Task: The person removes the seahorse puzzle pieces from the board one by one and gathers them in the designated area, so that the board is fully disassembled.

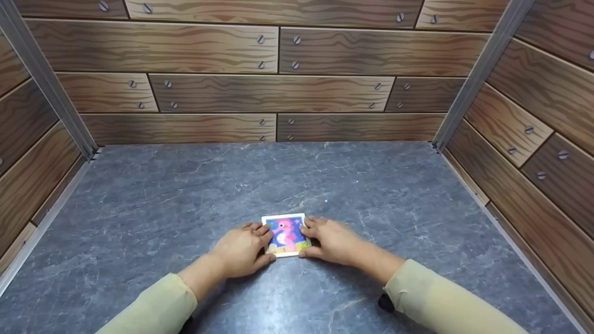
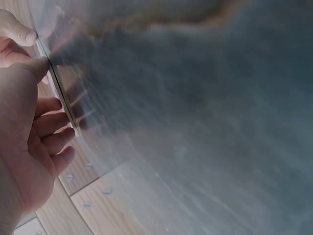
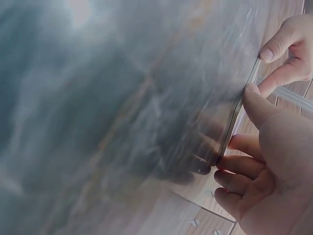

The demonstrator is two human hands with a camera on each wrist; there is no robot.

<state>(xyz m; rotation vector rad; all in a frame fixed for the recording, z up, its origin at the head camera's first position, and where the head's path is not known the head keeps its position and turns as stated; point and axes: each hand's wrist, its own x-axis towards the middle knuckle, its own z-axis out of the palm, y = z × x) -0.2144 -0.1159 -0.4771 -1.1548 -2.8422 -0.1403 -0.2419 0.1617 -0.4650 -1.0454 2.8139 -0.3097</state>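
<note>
A small square picture board [image 1: 285, 235] with a white border lies on the dark marbled tabletop, showing a pink seahorse on blue. My left hand [image 1: 243, 250] holds its left side, the thumb at the near corner and fingers along the edge. On the opposite side my right hand [image 1: 334, 241] grips the edge in the same way. Seen from the left wrist, the board [image 2: 62, 98] is a thin edge low on the surface beside the left hand [image 2: 29, 127]. The right wrist view shows that thin edge [image 3: 230, 128] against the right hand [image 3: 274, 171].
Wood-plank panels [image 1: 218, 93] form the back wall, with similar panels [image 1: 533, 139] at the right and left. Grey metal posts [image 1: 482, 69] stand in the back corners. The grey tabletop [image 1: 185, 185] stretches out around the board.
</note>
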